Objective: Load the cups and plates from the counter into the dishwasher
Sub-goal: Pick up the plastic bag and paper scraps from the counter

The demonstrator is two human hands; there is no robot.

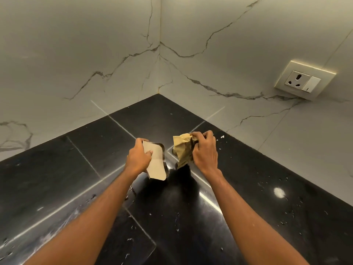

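**Hand and Container Status at the Tabletop Corner**

Both hands are raised above the black tabletop (57, 169), near the corner where the two marble-veined walls (76, 54) meet.

The left hand (138, 156) holds a shallow tray (155, 169) covered by a beige card lid. A dark, shiny rim shows along the far and right edges. The thumb presses on the lid and the remaining fingers curl under the tray edge. The lid hides any contents.

The right hand (205, 150) grips a crumpled brown paper (182, 148), with its fingers (198, 135) curled tightly over the top of the paper.

The tray and the paper are near each other but apart.

White specks lie on the tabletop to the right. A wall socket (303, 81) is mounted on the right wall.

The location of the cups, plates and dishwasher cannot be told from this view.
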